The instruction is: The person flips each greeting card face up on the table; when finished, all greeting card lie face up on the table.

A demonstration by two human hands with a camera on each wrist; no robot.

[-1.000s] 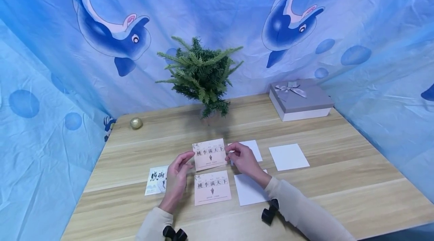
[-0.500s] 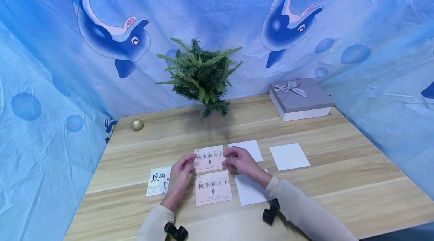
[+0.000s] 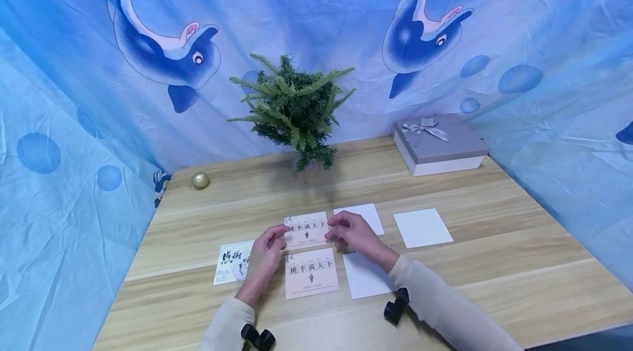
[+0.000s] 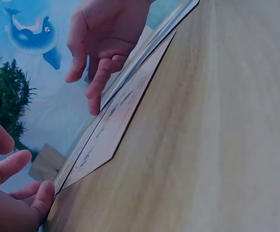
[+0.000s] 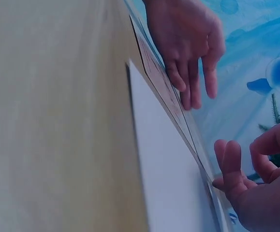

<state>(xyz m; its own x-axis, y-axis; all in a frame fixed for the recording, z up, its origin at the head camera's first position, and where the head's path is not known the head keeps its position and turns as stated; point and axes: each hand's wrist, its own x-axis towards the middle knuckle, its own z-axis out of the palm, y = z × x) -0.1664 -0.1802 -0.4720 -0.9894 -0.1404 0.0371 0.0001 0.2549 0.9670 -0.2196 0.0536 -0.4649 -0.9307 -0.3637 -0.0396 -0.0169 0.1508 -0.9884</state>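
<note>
Two matching pink cards printed with dark Chinese characters lie flat on the table, one behind the other: the rear card and the front card. My left hand is at the left edge of the rear one, its fingertips touching or very near that edge. Across from it, my right hand has its fingertips by the right edge. In the left wrist view the fingers of both hands look loosely bent, without a pinch on the card. A greeting card with brush lettering lies left, partly behind my left hand.
White cards lie on the right: a back one, a front one partly under my right forearm, and a separate one. Behind stand a small fir tree, a grey gift box and a gold ball.
The rear pink card has come toward me and down, close behind the front card. Both hands moved with it, then stayed nearly still over the last half second.
</note>
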